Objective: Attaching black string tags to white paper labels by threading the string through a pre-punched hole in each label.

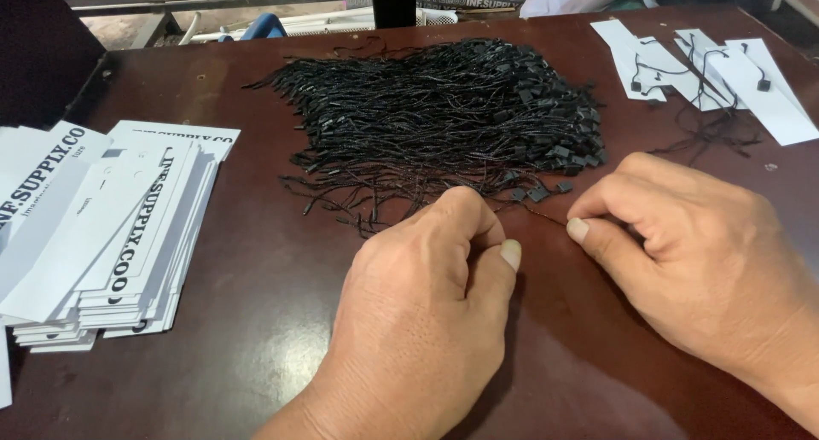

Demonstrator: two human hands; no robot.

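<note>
I see my left hand [426,295] clenched near the middle of the dark brown table [256,269], its grip pinching one end of a thin black string [546,216]. My right hand [682,252] pinches the other end, so the string runs between both thumbs, just near of the big pile of black tag strings [444,116]. A stack of white printed paper tags [111,235] lies at the left. At the far right lie white tags with strings attached [708,73]. I see no containers holding anything.
</note>
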